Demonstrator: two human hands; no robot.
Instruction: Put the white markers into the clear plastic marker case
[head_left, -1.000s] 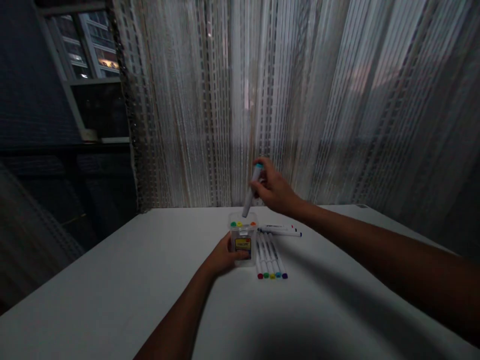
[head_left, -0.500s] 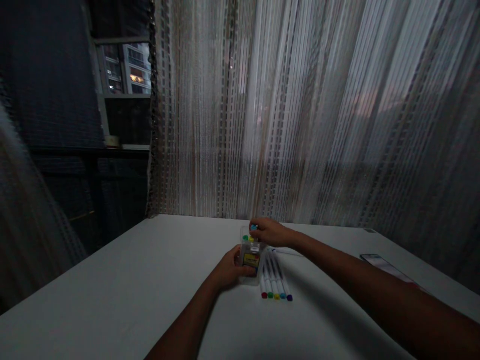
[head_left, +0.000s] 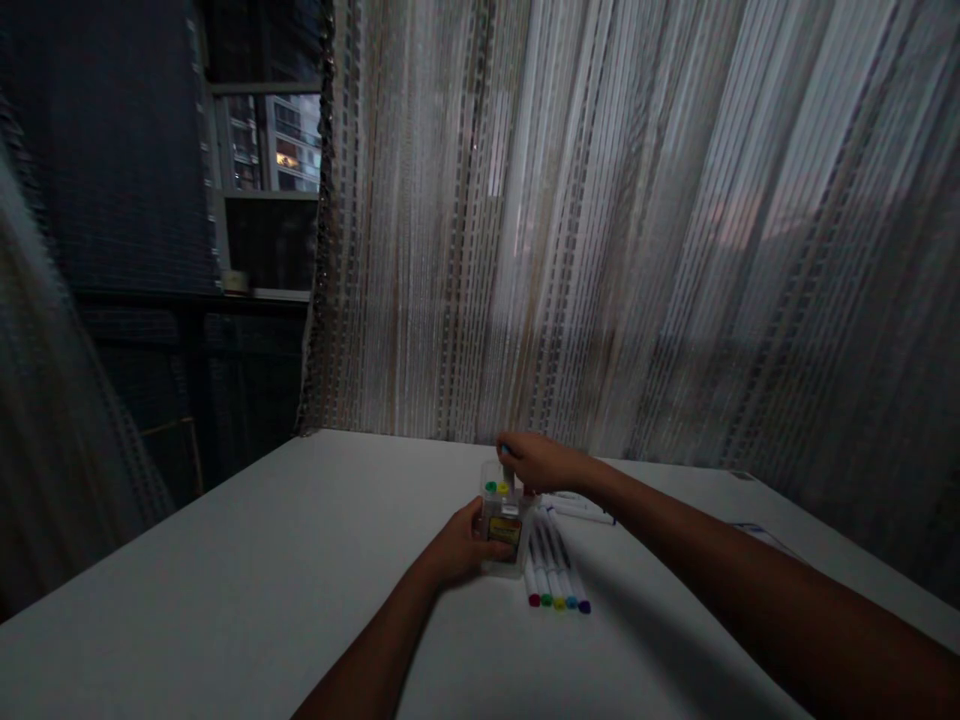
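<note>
A clear plastic marker case with a yellow and dark label stands upright on the white table. My left hand is closed around its left side, thumb across the front. At the top of the case, my right hand pinches a blue-capped marker, its pale barrel partly showing beneath the fingers. A green marker end and a yellow marker end show inside the case. Just right of the case lies a row of several white markers with red, green, yellow, blue and purple ends.
Behind the row, another white marker lies crosswise, partly behind my right forearm. A phone-like flat object rests at the right, partly hidden by that arm. Curtains hang along the back edge of the white table.
My right hand has lifted the blue-capped marker slightly, and more of its barrel shows above the case. The left hand keeps its hold. The whole view has shifted a little.
</note>
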